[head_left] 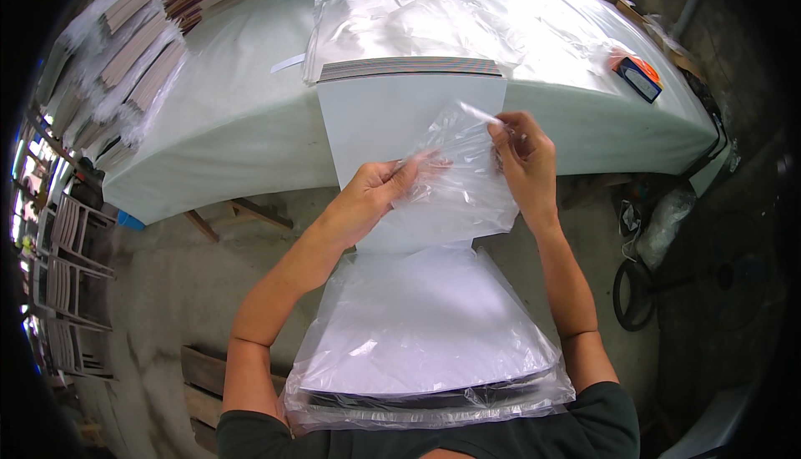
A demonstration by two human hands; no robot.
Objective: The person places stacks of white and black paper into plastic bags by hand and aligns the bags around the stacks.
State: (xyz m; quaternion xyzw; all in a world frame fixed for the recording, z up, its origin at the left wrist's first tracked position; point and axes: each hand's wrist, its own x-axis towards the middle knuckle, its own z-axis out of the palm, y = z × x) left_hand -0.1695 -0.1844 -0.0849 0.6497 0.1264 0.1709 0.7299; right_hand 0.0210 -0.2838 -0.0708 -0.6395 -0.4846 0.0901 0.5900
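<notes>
A crumpled clear plastic bag (471, 177) is stretched between my two hands, in front of a white board stack (375, 117). My left hand (380, 192) pinches the bag's left side between thumb and fingers. Higher up, my right hand (527, 154) is closed on its upper right edge, fingers curled. The stack rises to the table edge, where its layered grey edges show. Nearer my body lies another white stack (417, 317) inside a clear plastic wrapper, with loose film along its near end. The bag covers part of the upright stack.
A pale green cloth covers the table (225, 138); clear plastic bags (400, 29) lie on it behind the boards. At its right are a dark blue box (638, 79) and something orange. Wrapped stacks (138, 50), plastic chairs (75, 292) and a wooden pallet (203, 371) stand left.
</notes>
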